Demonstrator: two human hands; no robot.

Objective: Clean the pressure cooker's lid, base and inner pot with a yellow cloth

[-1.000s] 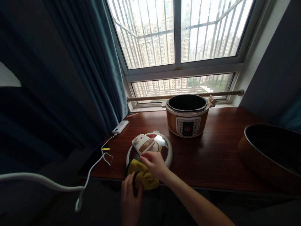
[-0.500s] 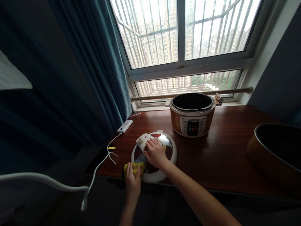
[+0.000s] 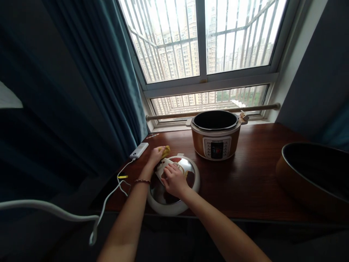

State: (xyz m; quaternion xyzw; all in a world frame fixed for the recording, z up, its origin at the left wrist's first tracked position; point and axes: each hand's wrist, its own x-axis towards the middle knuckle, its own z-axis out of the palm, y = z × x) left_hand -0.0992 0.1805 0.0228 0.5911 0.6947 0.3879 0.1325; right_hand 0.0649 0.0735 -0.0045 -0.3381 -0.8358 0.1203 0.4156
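At a wooden table (image 3: 261, 174), a person's left hand (image 3: 156, 157) pinches a yellow cloth (image 3: 165, 150) that pokes out at the fingers' two o'clock, toward eleven o'clock on a round lid (image 3: 167, 210). The right hand (image 3: 175, 181) curves over the lid's handle (image 3: 161, 170), its lid directly below; whether it clasps cannot be told. A cooker (image 3: 200, 144) stands beyond, past one o'clock.

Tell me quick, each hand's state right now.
Left hand: closed, holding the yellow cloth.
Right hand: on the lid; grip can't be told.
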